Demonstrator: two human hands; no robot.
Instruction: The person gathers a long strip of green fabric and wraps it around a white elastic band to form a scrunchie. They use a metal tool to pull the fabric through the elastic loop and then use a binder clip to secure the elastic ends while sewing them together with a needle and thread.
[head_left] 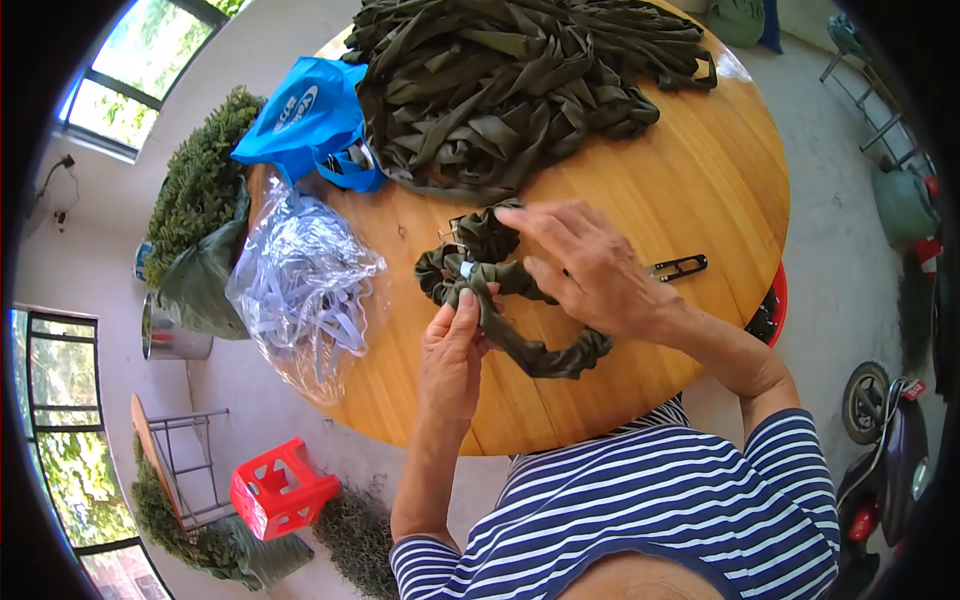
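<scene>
A dark olive fabric tube (540, 360), bunched in several places, loops over the table in front of me. My left hand (452, 350) pinches it between thumb and fingers, beside a small white end (467, 269) showing at the fabric. My right hand (600, 265) is over the loop's right side, thumb and forefinger apart. Its forefinger tip touches a gathered part (487, 235) of the fabric. A small metal wire piece (450, 232) lies at the gathers; its kind is unclear. Black thread snips (682, 268) lie right of my right hand.
A large heap of dark olive fabric strips (500, 90) covers the far part of the round wooden table (715, 190). Left are a blue bag (310, 110) and a clear plastic bag (300, 270) of white bands. A red stool (283, 488) stands on the floor, lower left.
</scene>
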